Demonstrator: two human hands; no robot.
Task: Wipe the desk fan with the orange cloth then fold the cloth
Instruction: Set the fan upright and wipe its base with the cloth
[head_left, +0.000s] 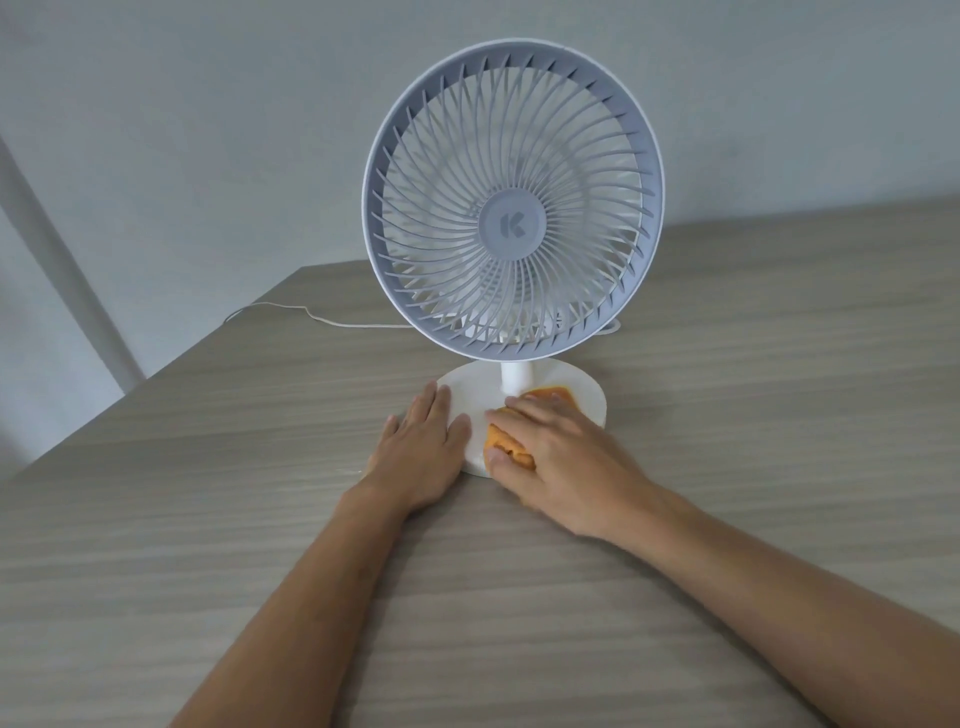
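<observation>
1. Fingers. Those of the right hand (558, 457) lie spread and gently bent over the bunched orange cloth (511, 448), pressing it down onto the fan's base (582, 397); the thumb rests against the cloth's near edge. Whether they truly clutch the cloth or only press it cannot be told. The fingers of the left hand (423, 447) are straight and together, laid flat with the palm down, holding nothing; their tips touch the left rim of the base.
2. Table (779, 467). A grey wood-grain surface carrying everything listed below; both forearms stretch across it from the near edge.
3. Desk fan (511, 223). It stands upright near the far edge, facing the viewer. The round grille has curved spokes and a central hub marked with a "K". A short white neck joins the head to the base.
4. Base. A flat white disc, its near half partly covered by the cloth and the right hand.
5. Orange cloth. Crumpled, it lies on the base just in front of the neck, showing beyond the fingertips and beside the thumb.
6. Cord (291, 312). A thin white line trailing off behind the fan to the left.
</observation>
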